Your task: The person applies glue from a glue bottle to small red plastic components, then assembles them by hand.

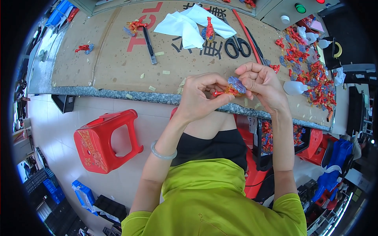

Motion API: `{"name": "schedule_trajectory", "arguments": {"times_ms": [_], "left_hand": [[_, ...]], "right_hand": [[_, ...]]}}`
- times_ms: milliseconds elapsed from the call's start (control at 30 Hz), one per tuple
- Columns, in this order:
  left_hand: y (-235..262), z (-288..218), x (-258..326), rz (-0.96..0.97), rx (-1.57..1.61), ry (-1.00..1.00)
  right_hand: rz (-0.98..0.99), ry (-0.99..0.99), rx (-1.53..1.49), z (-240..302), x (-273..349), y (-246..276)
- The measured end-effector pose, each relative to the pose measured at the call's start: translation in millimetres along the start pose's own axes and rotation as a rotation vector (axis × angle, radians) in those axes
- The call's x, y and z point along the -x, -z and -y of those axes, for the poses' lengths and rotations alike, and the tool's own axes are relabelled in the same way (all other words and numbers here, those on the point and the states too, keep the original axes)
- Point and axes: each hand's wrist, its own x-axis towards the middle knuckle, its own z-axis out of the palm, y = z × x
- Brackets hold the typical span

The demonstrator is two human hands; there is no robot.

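Just in front of the near edge of the cardboard-covered grey stone counter (118, 94), I have both hands raised over my lap with one small piece between them. My left hand (199, 98) pinches the small red and orange plastic figure with a bluish translucent part (230, 88) by its red end, thumb and forefinger pressed together on it; holding it by that end seems to leave the bluish part free. My right hand (262, 84) meets it from the other side, its grip closed on the bluish part with the fingertips curled in, as if to steady or turn it. The piece sits at the counter's edge rather than on it, which I judge keeps it close to my eyes.

Toward the right end of the counter lies a heap of red and blue plastic pieces (311, 74) of the same kind, within easy reach of the right hand. Farther back on the counter are black-handled scissors (237, 46), a dark utility knife (149, 46) and a crumpled white cloth (189, 23), all well apart from my hands. Left of the counter's edge, on the floor, stands a red plastic stool (104, 143).
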Motion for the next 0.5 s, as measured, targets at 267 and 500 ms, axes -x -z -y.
{"name": "schedule_trajectory", "arguments": {"times_ms": [267,500], "left_hand": [[0.4,0.1,0.8,0.028,0.017,-0.033],[3.4,-1.2,2.1,0.025,-0.023,-0.061]], "right_hand": [[0.049,-0.036,0.046,-0.1,-3.6,1.3],[0.061,-0.03,0.038,-0.1,-3.4,-2.0]]}}
